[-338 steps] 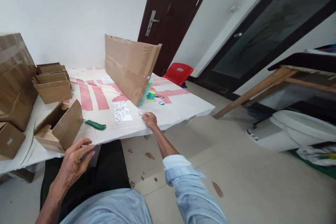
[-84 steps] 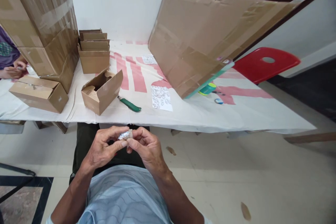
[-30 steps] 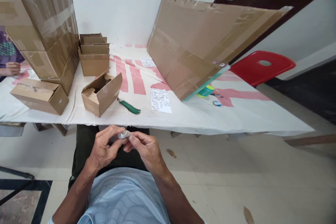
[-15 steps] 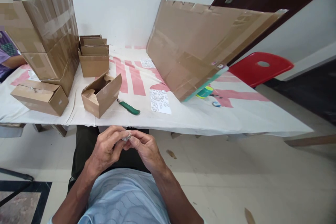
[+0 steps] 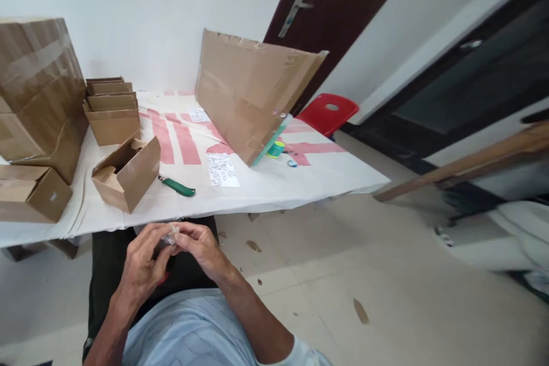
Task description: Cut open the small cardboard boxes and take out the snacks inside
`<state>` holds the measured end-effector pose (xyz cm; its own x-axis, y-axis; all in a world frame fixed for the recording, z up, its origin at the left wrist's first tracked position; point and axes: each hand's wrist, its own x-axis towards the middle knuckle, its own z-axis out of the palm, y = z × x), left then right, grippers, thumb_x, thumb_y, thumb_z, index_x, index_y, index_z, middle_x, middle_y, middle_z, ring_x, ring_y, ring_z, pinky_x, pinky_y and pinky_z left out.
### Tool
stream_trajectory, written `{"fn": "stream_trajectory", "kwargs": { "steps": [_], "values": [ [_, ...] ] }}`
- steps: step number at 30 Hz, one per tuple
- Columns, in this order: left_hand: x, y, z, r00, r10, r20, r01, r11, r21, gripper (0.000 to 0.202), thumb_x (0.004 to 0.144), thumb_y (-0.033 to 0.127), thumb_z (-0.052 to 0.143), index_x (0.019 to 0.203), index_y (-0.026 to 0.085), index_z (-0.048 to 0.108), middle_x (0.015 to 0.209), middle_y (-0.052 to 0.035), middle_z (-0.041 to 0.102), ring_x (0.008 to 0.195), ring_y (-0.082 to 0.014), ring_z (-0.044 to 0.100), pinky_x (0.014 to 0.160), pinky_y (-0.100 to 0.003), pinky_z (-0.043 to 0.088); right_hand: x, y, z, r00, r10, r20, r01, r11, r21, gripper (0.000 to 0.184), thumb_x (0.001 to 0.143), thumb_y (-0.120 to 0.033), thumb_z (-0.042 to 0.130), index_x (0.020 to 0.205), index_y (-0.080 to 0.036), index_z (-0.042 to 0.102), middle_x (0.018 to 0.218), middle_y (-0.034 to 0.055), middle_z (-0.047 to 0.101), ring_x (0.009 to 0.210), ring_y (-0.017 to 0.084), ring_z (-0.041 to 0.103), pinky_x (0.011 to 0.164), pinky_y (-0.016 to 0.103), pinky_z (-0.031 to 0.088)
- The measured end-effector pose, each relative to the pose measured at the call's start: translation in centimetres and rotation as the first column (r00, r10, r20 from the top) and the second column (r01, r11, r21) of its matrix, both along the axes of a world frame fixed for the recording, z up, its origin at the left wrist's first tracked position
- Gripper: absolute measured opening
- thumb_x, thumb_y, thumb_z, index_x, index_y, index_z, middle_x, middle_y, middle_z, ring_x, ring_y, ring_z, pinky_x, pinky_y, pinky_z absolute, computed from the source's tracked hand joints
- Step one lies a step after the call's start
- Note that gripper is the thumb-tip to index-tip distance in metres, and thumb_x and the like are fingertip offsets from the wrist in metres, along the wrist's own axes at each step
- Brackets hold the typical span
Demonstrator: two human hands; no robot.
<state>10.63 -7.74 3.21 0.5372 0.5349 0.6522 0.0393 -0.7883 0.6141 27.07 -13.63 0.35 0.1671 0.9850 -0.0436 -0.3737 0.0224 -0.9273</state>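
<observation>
My left hand (image 5: pixel 143 263) and my right hand (image 5: pixel 198 246) meet over my lap, just below the table's front edge. Both pinch a small pale, shiny object (image 5: pixel 171 236) between thumb and fingertips; I cannot make out what it is. On the table straight ahead lies an open small cardboard box (image 5: pixel 127 172) on its side, a green-handled knife (image 5: pixel 178 186) to its right, and a white sheet of small printed stickers (image 5: pixel 222 169) beyond that.
White cloth with red stripes covers the table (image 5: pixel 274 186). A large cardboard sheet (image 5: pixel 249 94) stands on edge, with a green tape roll (image 5: pixel 275 149) at its foot. Stacked small boxes (image 5: pixel 110 114) and big cartons (image 5: pixel 38 88) at left. Red stool (image 5: pixel 328 113), dark door behind.
My hands keep working the small object in the same place on my lap. The view has swung to the right, so the door, stool and floor at right now show.
</observation>
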Motion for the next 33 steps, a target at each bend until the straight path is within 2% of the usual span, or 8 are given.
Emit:
{"fn": "stream_trajectory", "kwargs": {
  "steps": [8,12,14,17,19,23,27,33],
  "values": [
    [2.0,1.2,-1.4,0.997,0.025,-0.079,-0.021,0.999,0.051,0.020,0.097,0.011,0.062,0.113,0.022,0.067,0.100,-0.0068,0.074,0.093,-0.0209,0.075,0.085,-0.032,0.063,0.1,0.6,-2.3,0.981,-0.177,0.082,0.174,0.984,0.044,0.052,0.071,-0.054,0.091,0.106,-0.018,0.080,0.091,0.0044,0.078,0.079,0.018,0.072,0.077,0.033,0.063],
    [3.1,1.5,-2.3,0.991,0.021,-0.132,-0.014,0.998,0.055,0.035,0.097,0.020,0.067,0.132,0.024,0.063,0.127,-0.0128,0.071,0.111,-0.0267,0.074,0.094,-0.039,0.064,4.0,1.3,-4.0,0.916,-0.321,0.241,0.309,0.947,0.089,0.058,0.074,-0.056,0.087,0.116,-0.018,0.078,0.099,0.0064,0.079,0.088,0.021,0.072,0.085,0.036,0.061],
    [2.9,1.5,-2.5,0.988,0.084,-0.132,-0.074,0.994,0.078,0.043,0.096,0.024,0.070,0.138,0.026,0.060,0.137,-0.0146,0.065,0.117,-0.0285,0.072,0.098,-0.043,0.063,8.8,1.8,-4.7,0.783,-0.481,0.395,0.469,0.873,0.133,0.061,0.079,-0.058,0.080,0.120,-0.014,0.076,0.097,0.0073,0.078,0.085,0.021,0.070,0.083,0.036,0.060],
    [1.4,2.1,-2.0,0.962,0.267,-0.046,-0.258,0.954,0.153,0.042,0.096,0.024,0.071,0.137,0.026,0.060,0.133,-0.0143,0.063,0.119,-0.0291,0.068,0.101,-0.046,0.060,18.0,2.7,-5.7,0.446,-0.614,0.651,0.684,0.703,0.195,0.069,0.082,-0.058,0.068,0.129,-0.007,0.072,0.100,0.0113,0.078,0.087,0.024,0.068,0.084,0.038,0.059],
    [-0.1,3.2,-1.2,0.903,0.429,0.022,-0.426,0.886,0.185,0.042,0.095,0.026,0.073,0.136,0.025,0.060,0.131,-0.0150,0.061,0.123,-0.0313,0.065,0.104,-0.050,0.058,23.6,3.5,-6.4,0.244,-0.465,0.851,0.745,0.652,0.143,0.067,0.088,-0.051,0.058,0.135,-0.005,0.069,0.105,0.0152,0.079,0.091,0.026,0.069,0.088,0.038,0.057],
    [-2.8,7.1,-0.2,0.754,0.656,0.042,-0.652,0.739,0.169,0.070,0.086,0.042,0.083,0.145,0.022,0.052,0.147,-0.0208,0.049,0.142,-0.0402,0.049,0.114,-0.060,0.048,29.5,4.7,-7.5,0.174,-0.310,0.935,0.762,0.644,0.072,0.059,0.089,-0.033,0.053,0.134,0.002,0.069,0.116,0.0260,0.076,0.103,0.032,0.067,0.098,0.042,0.050],
    [-3.1,11.5,-1.0,0.734,0.676,-0.063,-0.668,0.736,0.108,0.096,0.071,0.051,0.092,0.149,0.021,0.044,0.153,-0.0218,0.045,0.151,-0.0462,0.037,0.120,-0.068,0.038,30.2,5.1,-8.8,0.105,-0.177,0.979,0.762,0.646,0.035,0.049,0.094,-0.026,0.047,0.126,-0.001,0.074,0.117,0.0278,0.074,0.108,0.033,0.064,0.100,0.042,0.047],
    [-2.6,14.8,-2.1,0.745,0.642,-0.181,-0.655,0.755,-0.017,0.084,0.068,0.036,0.091,0.141,0.023,0.051,0.148,-0.0177,0.045,0.146,-0.0441,0.043,0.115,-0.065,0.045,31.0,5.4,-10.4,0.012,-0.066,0.998,0.767,0.641,0.034,0.052,0.100,-0.030,0.041,0.133,-0.003,0.071,0.117,0.0277,0.070,0.109,0.034,0.063,0.096,0.043,0.048]
  ]
}}
